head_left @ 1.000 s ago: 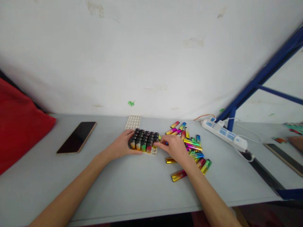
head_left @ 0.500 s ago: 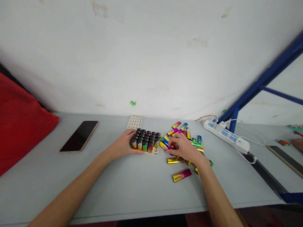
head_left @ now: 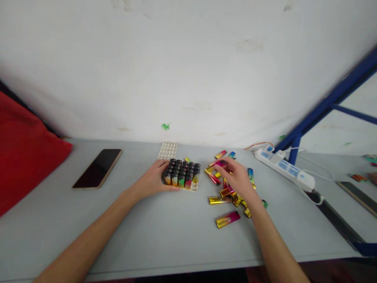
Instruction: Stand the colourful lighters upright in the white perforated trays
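Observation:
Black-topped lighters (head_left: 182, 173) stand upright in close rows in a white holed tray (head_left: 194, 186), whose front right corner shows bare. My left hand (head_left: 151, 177) is wrapped round the left side of this block, thumb in front and fingers behind. To the right, my right hand (head_left: 238, 177) pinches a magenta and gold lighter (head_left: 219, 163) above a loose pile. Below and around that hand lie shiny lighters (head_left: 226, 191) in gold, red and blue, partly hidden by it. One gold and magenta lighter (head_left: 227, 219) lies apart, nearer the front edge.
A second white holed tray (head_left: 167, 150) lies behind the block by the wall. A dark-screened phone (head_left: 97, 168) rests at left, near a red cloth (head_left: 29, 153). At right are a white power strip (head_left: 284, 167) with cables and a blue metal frame (head_left: 324, 100).
My right hand has risen slightly from the pile with a lighter between its fingers, and lighters beneath it have shifted. My left hand keeps its place on the block.

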The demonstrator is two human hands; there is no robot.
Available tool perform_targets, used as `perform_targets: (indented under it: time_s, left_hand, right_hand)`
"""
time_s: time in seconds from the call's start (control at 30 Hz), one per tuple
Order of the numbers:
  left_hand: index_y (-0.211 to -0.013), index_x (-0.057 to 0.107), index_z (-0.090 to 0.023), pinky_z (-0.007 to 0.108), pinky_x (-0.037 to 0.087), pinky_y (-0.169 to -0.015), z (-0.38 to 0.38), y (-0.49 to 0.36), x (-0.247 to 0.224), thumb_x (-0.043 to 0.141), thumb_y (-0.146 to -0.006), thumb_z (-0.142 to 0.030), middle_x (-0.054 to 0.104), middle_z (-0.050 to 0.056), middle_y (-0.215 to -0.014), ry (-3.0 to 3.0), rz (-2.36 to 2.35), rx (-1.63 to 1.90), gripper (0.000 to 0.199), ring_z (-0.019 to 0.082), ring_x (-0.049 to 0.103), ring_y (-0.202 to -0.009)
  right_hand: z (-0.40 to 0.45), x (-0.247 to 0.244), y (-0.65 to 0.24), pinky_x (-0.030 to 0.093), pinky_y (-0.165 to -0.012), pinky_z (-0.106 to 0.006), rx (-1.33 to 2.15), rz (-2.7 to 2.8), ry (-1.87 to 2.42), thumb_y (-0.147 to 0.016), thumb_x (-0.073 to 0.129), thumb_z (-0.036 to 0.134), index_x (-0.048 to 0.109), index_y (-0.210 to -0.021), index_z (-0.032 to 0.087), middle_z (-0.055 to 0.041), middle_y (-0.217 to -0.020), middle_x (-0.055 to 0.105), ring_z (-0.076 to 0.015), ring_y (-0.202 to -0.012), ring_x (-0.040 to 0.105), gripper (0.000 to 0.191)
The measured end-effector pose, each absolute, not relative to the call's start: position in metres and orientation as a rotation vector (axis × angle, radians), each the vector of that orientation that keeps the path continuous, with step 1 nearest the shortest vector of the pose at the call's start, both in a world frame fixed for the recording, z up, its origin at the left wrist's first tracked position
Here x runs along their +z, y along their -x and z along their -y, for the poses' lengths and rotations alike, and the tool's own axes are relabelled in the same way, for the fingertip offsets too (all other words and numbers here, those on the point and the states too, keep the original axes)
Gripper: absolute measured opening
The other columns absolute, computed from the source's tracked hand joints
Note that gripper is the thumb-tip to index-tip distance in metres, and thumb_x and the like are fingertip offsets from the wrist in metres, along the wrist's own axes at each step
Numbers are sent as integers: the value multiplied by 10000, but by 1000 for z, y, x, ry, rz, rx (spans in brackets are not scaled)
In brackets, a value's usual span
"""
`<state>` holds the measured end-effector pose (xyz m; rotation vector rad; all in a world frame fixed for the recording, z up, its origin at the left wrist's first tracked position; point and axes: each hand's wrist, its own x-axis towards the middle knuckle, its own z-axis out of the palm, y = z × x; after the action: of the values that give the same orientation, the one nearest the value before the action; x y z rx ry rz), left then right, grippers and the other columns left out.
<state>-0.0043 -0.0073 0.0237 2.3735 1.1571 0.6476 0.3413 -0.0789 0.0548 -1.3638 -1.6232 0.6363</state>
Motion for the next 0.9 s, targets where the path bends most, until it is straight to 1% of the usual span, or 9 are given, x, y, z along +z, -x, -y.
perform_targets:
  time_s: [0.13,0.23,0.3,0.4,0.5,0.6,0.73,0.83,0.9]
  left_hand:
    - [-1271,762,-203,602,530,-1289,7,5,24,966,-684,-707,743,164,-1447,-2361,-1178,653,800,439,670,-1403]
    - [-1262,779,-223,621,544,-1278,5,5,22,981,-638,-718,749,171,-1436,-2352,-1177,682,822,458,682,-1386]
    - [-1265,786,-237,631,551,-1268,4,5,20,982,-637,-717,754,171,-1426,-2356,-1161,691,814,464,684,-1383]
    - [-1295,773,-227,636,553,-1261,4,6,19,966,-666,-728,749,170,-1430,-2368,-1159,681,827,459,685,-1382]
    - [-1306,763,-207,626,552,-1264,6,6,20,962,-684,-717,746,173,-1436,-2385,-1174,673,828,455,684,-1384]
    - [-1333,752,-196,609,541,-1282,8,6,21,955,-706,-698,735,183,-1467,-2403,-1171,684,828,446,676,-1407]
    - [-1367,740,-185,589,543,-1286,9,4,19,964,-698,-694,741,194,-1457,-2404,-1179,720,870,441,685,-1402]
    - [-1364,738,-203,608,541,-1281,9,2,17,945,-718,-707,751,182,-1435,-2399,-1187,740,845,446,687,-1392]
    - [-1364,736,-214,625,538,-1276,8,0,16,934,-718,-721,752,181,-1430,-2388,-1202,745,845,452,687,-1386]
  right_hand:
    - [73,48,-321,540,-648,-322,815,1238,1240,-914,754,848,755,-1003,220,-20,-795,705,-203,-719,645,634]
    - [76,47,-303,588,-666,-338,935,1112,1170,-915,680,918,649,-966,259,-28,-851,705,-215,-753,678,661]
    - [80,49,-293,586,-636,-343,1058,1124,1126,-941,632,923,584,-988,285,-10,-813,668,-212,-707,663,642]
    - [84,51,-283,483,-524,-311,1210,1179,1098,-970,587,912,529,-1027,308,56,-704,522,-173,-558,505,610]
    - [83,48,-280,327,-473,-276,1224,1207,1143,-933,612,927,511,-951,302,96,-659,367,-138,-513,317,634]
    - [81,41,-283,289,-502,-287,1013,1245,1257,-946,600,890,472,-787,285,76,-635,344,-143,-553,313,639]
    - [80,33,-286,267,-565,-311,652,1343,1445,-984,594,733,397,-636,276,46,-589,382,-153,-594,367,608]
    - [79,29,-286,265,-580,-313,557,1392,1480,-979,585,624,386,-623,277,50,-566,390,-150,-575,373,536]
    - [79,26,-285,294,-587,-308,540,1405,1453,-987,586,575,460,-676,268,53,-587,430,-156,-584,407,455]
